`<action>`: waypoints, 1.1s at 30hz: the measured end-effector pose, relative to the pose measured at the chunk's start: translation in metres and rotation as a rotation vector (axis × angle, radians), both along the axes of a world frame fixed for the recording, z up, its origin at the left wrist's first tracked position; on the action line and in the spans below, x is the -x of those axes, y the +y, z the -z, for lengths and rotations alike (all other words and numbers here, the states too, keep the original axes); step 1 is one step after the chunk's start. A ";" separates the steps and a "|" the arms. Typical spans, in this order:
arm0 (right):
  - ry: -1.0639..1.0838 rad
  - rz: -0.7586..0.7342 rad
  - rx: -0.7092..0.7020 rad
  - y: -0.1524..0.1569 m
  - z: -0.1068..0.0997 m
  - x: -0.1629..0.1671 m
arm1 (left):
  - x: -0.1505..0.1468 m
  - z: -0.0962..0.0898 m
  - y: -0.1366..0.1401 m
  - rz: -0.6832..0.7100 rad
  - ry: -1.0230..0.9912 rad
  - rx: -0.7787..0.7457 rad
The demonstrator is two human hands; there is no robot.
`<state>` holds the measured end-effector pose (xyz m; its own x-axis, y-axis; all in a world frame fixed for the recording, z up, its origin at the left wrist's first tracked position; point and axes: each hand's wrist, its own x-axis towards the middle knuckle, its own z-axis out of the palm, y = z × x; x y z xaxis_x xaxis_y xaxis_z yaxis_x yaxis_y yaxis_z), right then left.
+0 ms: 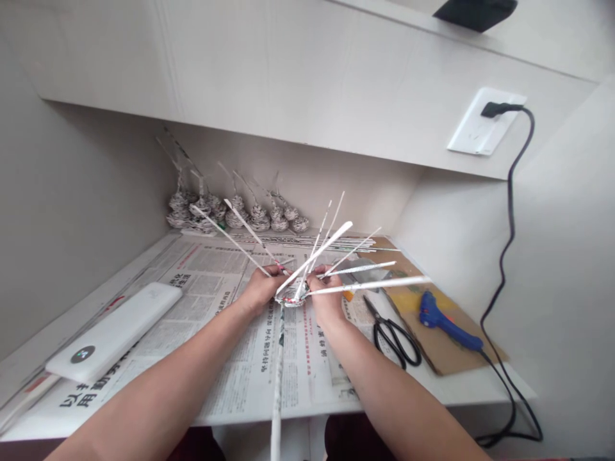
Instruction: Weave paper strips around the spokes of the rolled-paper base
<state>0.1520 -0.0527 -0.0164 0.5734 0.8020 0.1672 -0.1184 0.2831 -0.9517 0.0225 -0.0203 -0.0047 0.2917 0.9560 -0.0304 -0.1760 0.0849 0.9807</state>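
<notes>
Between my two hands is a small round weave of rolled newspaper (291, 299), with several paper sticks fanning out of it. One long paper stick (278, 378) hangs from it toward me, past the table's front edge. My left hand (265, 286) grips the weave's left side with bent fingers. On the opposite side my right hand (325, 293) pinches the rim near the bases of the right-hand sticks. Both sets of fingertips are partly hidden behind the sticks.
Black scissors (394, 336) and a blue glue gun (446, 322) on cardboard (423, 355) lie to the right. A white device (120, 326) lies left. Woven gourd shapes (259, 218) line the back wall, near loose paper sticks (331, 242). A black cable (510, 211) hangs right.
</notes>
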 end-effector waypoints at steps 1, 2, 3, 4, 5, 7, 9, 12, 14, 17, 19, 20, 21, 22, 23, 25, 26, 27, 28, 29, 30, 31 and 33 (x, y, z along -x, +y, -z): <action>0.024 0.000 -0.004 -0.002 -0.002 0.001 | -0.001 -0.001 0.000 -0.004 -0.014 0.004; 0.055 -0.013 -0.006 -0.003 -0.004 0.002 | -0.001 -0.001 0.000 -0.006 -0.027 0.002; 0.094 -0.035 -0.003 -0.005 -0.005 0.003 | -0.001 0.000 0.000 -0.007 -0.040 -0.004; 0.139 -0.057 0.003 -0.006 -0.006 0.003 | -0.001 0.001 0.001 -0.007 -0.049 -0.012; 0.186 -0.075 0.011 -0.006 -0.007 0.004 | -0.001 0.002 0.002 -0.008 -0.055 -0.020; 0.264 -0.110 0.037 -0.007 -0.009 0.004 | -0.001 0.004 0.003 -0.015 -0.057 -0.040; 0.293 -0.153 0.076 -0.007 -0.010 0.003 | 0.000 0.006 0.004 -0.013 -0.044 -0.065; 0.254 -0.206 0.122 -0.007 -0.012 0.002 | 0.002 0.006 0.004 0.015 0.003 -0.102; 0.241 -0.186 0.136 -0.007 -0.012 0.001 | 0.002 0.005 0.004 0.019 0.025 -0.112; 0.269 -0.147 0.178 -0.007 -0.013 -0.001 | 0.001 0.004 0.002 -0.008 0.025 -0.107; 0.304 -0.135 0.204 -0.007 -0.013 -0.001 | 0.001 0.003 0.002 -0.014 0.019 -0.108; 0.329 -0.130 0.208 -0.006 -0.013 -0.002 | 0.001 0.003 0.002 -0.018 0.018 -0.111; 0.352 -0.131 0.204 -0.006 -0.013 -0.002 | 0.001 0.003 0.002 -0.024 0.022 -0.115; 0.371 -0.141 0.194 -0.005 -0.012 -0.002 | 0.001 0.003 0.003 -0.035 0.027 -0.119; 0.386 -0.161 0.184 -0.005 -0.012 -0.002 | 0.002 0.003 0.003 -0.050 0.032 -0.123; 0.406 -0.214 0.173 -0.006 -0.012 -0.002 | 0.003 0.004 0.005 -0.083 0.038 -0.149; 0.409 -0.248 0.178 -0.006 -0.013 -0.001 | 0.004 0.004 0.006 -0.098 0.040 -0.171; 0.407 -0.280 0.190 -0.007 -0.013 -0.001 | 0.005 0.004 0.007 -0.108 0.043 -0.198; 0.398 -0.308 0.205 -0.008 -0.013 0.000 | 0.005 0.004 0.007 -0.115 0.049 -0.224; 0.381 -0.334 0.217 -0.009 -0.014 0.001 | 0.006 0.004 0.008 -0.116 0.061 -0.244; 0.358 -0.355 0.228 -0.011 -0.014 0.001 | 0.006 0.004 0.008 -0.112 0.078 -0.258; 0.333 -0.365 0.235 -0.011 -0.014 0.002 | 0.006 0.004 0.008 -0.107 0.099 -0.266; 0.292 -0.343 0.250 -0.012 -0.014 0.002 | 0.006 0.004 0.008 -0.091 0.146 -0.277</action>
